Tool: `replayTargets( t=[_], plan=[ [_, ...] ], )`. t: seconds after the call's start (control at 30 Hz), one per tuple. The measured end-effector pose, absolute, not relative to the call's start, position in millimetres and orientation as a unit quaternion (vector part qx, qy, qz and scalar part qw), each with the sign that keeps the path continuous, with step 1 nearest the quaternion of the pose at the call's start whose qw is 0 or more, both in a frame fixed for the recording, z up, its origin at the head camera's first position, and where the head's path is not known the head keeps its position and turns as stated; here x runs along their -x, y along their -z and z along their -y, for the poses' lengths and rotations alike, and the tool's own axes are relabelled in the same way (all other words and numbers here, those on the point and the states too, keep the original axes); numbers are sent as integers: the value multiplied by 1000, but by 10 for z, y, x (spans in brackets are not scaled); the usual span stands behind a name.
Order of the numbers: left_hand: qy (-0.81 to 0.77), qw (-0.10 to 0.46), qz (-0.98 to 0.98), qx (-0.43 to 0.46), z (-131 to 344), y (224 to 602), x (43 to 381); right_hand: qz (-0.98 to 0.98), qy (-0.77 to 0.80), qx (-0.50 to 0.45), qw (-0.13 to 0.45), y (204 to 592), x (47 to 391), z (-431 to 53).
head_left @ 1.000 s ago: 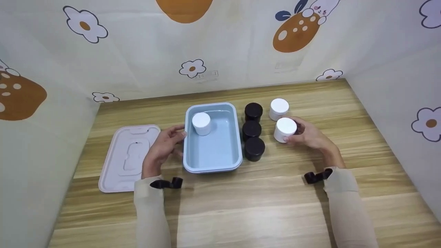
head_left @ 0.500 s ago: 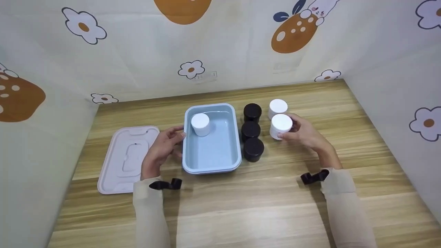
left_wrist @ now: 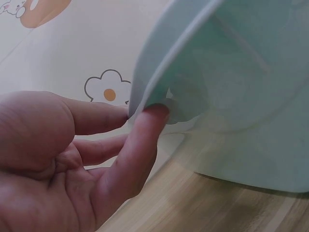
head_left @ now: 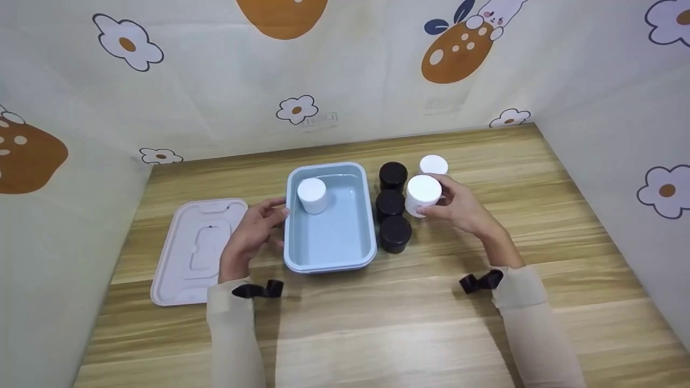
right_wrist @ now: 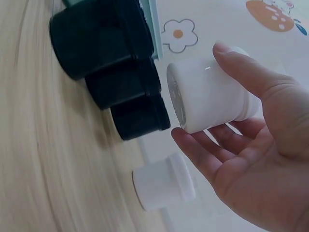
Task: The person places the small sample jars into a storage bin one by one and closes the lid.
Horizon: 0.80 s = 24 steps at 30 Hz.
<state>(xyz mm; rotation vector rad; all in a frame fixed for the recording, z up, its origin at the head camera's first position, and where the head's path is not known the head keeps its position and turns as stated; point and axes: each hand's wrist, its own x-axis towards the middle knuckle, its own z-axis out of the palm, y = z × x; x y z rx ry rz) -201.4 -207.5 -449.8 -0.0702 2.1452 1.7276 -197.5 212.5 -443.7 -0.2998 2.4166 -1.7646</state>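
Note:
My right hand (head_left: 458, 207) grips a white lidded jar (head_left: 423, 194) by its side. In the right wrist view the jar (right_wrist: 203, 94) is raised off the table, its base showing. On the left, my left hand (head_left: 256, 229) pinches the left rim of a light blue tub (head_left: 330, 267). One finger (left_wrist: 140, 150) is tucked under that rim in the left wrist view. Inside the tub, a white jar (head_left: 312, 195) stands upright near the back left corner. Another white jar (head_left: 434, 164) stands on the table behind the held one, partly hidden by it.
Three black lidded jars, the back one (head_left: 393, 175), the middle one (head_left: 390, 205) and the front one (head_left: 395, 234), form a column along the tub's right side. A pale flat lid (head_left: 183, 253) lies left of the tub. Patterned sheeting (head_left: 215, 108) walls the wooden table (head_left: 366, 334).
My right hand has lifted the white jar and carried it left, up beside the black jars. The left hand stays on the tub's rim.

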Motion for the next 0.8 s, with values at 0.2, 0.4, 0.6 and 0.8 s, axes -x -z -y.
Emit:
replayTargets(
  t=[0.2,0.4,0.6,0.8],
  plan=[
    [-618,191,-762,17,2075,4496,2017,-796,592,103,64,4337,1913,-1997],
    [-618,191,-763,15,2074,4479,2029,-792,600,104,53,4249,1859,-1878],
    [-615,190,-766,15,2080,4480,2023,-788,600,128,50,4203,1831,-1741],
    [-613,189,-767,20,2087,4484,2016,-779,607,149,53,4132,1820,-1623]
  ],
)
